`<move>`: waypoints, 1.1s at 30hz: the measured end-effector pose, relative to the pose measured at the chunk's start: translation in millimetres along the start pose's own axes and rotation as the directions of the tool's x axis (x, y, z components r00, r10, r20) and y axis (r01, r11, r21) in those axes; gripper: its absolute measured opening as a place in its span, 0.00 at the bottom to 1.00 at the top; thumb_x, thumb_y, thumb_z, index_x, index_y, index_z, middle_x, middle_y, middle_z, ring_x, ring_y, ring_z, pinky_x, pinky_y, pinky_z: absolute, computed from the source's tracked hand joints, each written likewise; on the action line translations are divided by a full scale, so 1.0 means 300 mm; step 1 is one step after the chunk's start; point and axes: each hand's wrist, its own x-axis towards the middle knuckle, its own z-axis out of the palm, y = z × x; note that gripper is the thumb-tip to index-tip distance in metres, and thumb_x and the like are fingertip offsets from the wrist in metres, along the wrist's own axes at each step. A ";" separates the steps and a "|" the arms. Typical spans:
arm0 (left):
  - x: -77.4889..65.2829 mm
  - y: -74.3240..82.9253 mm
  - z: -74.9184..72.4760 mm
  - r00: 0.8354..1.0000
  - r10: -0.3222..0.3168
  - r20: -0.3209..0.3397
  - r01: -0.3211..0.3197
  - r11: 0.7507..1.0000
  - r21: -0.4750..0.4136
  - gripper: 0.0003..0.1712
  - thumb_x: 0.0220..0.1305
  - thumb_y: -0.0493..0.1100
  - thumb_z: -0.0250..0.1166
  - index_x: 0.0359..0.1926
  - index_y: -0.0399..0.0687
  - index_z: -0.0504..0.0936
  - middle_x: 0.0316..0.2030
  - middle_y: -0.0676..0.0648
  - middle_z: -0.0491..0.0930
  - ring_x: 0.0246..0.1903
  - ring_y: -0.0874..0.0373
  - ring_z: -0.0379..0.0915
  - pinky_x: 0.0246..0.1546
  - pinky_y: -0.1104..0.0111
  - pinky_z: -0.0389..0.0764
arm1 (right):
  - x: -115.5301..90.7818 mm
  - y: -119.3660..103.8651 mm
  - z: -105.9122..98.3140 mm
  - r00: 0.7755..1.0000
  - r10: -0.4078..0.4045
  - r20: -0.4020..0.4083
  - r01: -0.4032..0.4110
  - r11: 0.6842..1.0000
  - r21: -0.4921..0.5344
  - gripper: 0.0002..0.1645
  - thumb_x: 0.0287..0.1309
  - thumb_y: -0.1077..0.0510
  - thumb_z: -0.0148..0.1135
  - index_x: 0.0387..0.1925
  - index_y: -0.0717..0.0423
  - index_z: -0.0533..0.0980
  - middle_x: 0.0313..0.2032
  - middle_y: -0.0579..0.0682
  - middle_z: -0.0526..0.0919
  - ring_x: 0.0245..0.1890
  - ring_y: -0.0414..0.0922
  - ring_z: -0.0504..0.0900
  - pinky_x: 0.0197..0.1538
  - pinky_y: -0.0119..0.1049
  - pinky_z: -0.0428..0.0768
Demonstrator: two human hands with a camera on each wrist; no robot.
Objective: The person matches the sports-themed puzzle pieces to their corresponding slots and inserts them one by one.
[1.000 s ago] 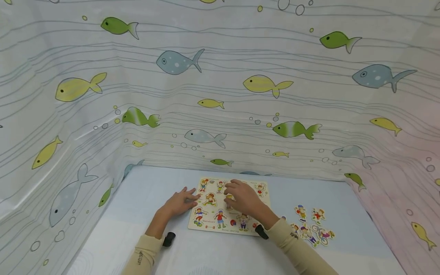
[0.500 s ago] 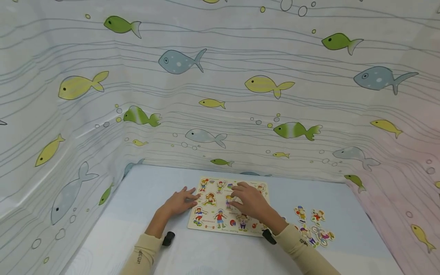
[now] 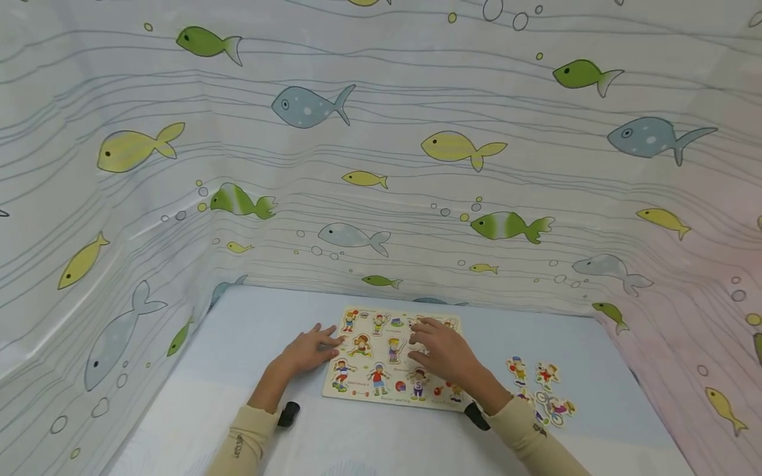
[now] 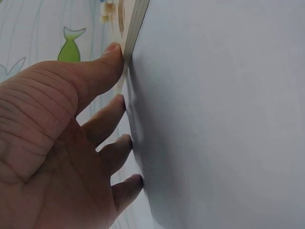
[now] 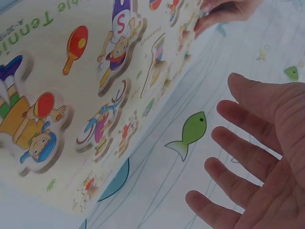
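Observation:
A cream puzzle board (image 3: pixel 331 390) with sports figures lies on the table. At its left edge, my left hand (image 3: pixel 311 350) spreads its fingers; in the left wrist view, the thumb (image 4: pixel 107 67) touches the board's side. Over the board's right part hovers my right hand (image 3: pixel 448 354), fingers relaxed and slightly bent. Nothing shows between those fingers in the right wrist view, where the palm (image 5: pixel 281 171) faces the board. Left of this hand, a golfer piece (image 3: pixel 393 350) sits in the board. The hand hides some figures at the upper right.
Loose figure pieces lie right of the board: one in a blue cap (image 3: pixel 516 371), one in red (image 3: pixel 547 375) and a cyclist (image 3: pixel 556 408). Another is partly behind the right sleeve (image 3: pixel 518 423). A fish-patterned sheet (image 3: pixel 417 198) forms the walls.
My right hand has drawn back to the right, off the golfer piece, which now shows fully. The left hand stays at the board's left edge.

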 end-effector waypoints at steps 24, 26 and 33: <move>-0.007 0.016 0.001 1.000 -0.007 -0.011 0.007 1.000 -0.013 0.21 0.67 0.47 0.65 0.58 0.46 0.81 0.69 0.39 0.65 0.70 0.31 0.48 0.65 0.32 0.48 | -0.129 0.114 -0.043 0.990 0.123 -0.072 -0.120 0.992 0.045 0.13 0.55 0.53 0.73 0.41 0.52 0.84 0.56 0.53 0.81 0.64 0.55 0.71 0.62 0.54 0.73; -0.006 0.016 0.002 1.000 -0.011 -0.011 0.011 1.000 -0.010 0.21 0.67 0.47 0.64 0.59 0.47 0.81 0.69 0.40 0.65 0.71 0.31 0.48 0.65 0.33 0.47 | -0.140 0.120 -0.051 0.987 0.148 -0.065 -0.145 0.988 0.050 0.13 0.56 0.52 0.73 0.41 0.51 0.84 0.57 0.52 0.81 0.65 0.55 0.70 0.62 0.55 0.72; -0.005 0.022 -0.005 1.000 -0.011 -0.013 0.011 1.000 -0.009 0.21 0.67 0.46 0.65 0.59 0.46 0.81 0.68 0.39 0.66 0.70 0.31 0.48 0.65 0.32 0.47 | -0.176 0.151 -0.063 0.981 0.179 -0.072 -0.177 0.983 0.044 0.14 0.56 0.52 0.73 0.43 0.52 0.83 0.56 0.52 0.81 0.65 0.56 0.70 0.61 0.57 0.72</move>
